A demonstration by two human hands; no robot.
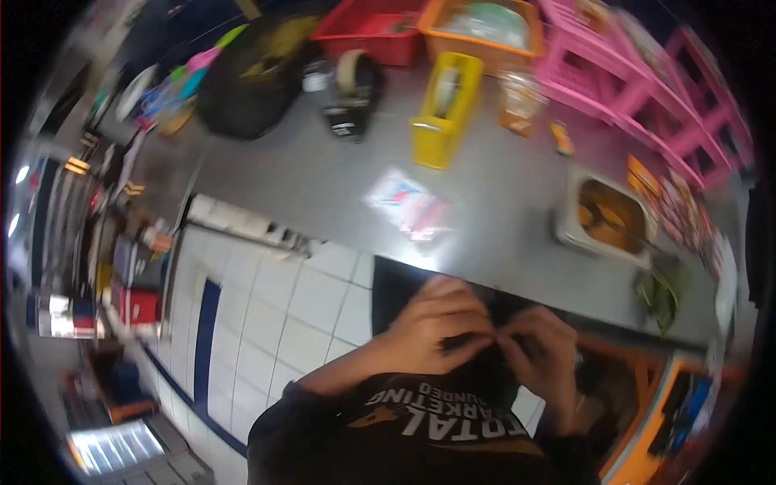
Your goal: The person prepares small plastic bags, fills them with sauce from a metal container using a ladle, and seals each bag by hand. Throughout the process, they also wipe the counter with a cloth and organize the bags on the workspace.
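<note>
Two hands meet in a pinch at the lower center of the frame

Just above them, near the center, a printed plastic packet (408, 202) lies flat on the gray counter (501, 186), not held by either hand. It is see-through and shiny, with red and blue marks.

The left hand (440, 323) has curled fingers, the thumb drawn in toward the fingertips. The right hand (540, 347) is likewise bent into a pinch, its fingertips just beside or touching the left's. Blur and the dark shirt (453, 428) behind hide whether anything thin is between them.

The counter's front edge slants down from the left of the frame toward the lower right, passing just above the hands. Bare metal extends left of the packet and right as far as the metal container (606, 214) of orange-brown contents, with leafy greens (663, 291) below it. Above the packet, a yellow tape dispenser (447, 109) and a black tape dispenser (354, 97) bound the space. White tiles (299, 299) fill the lower left, beyond the edge.
</note>
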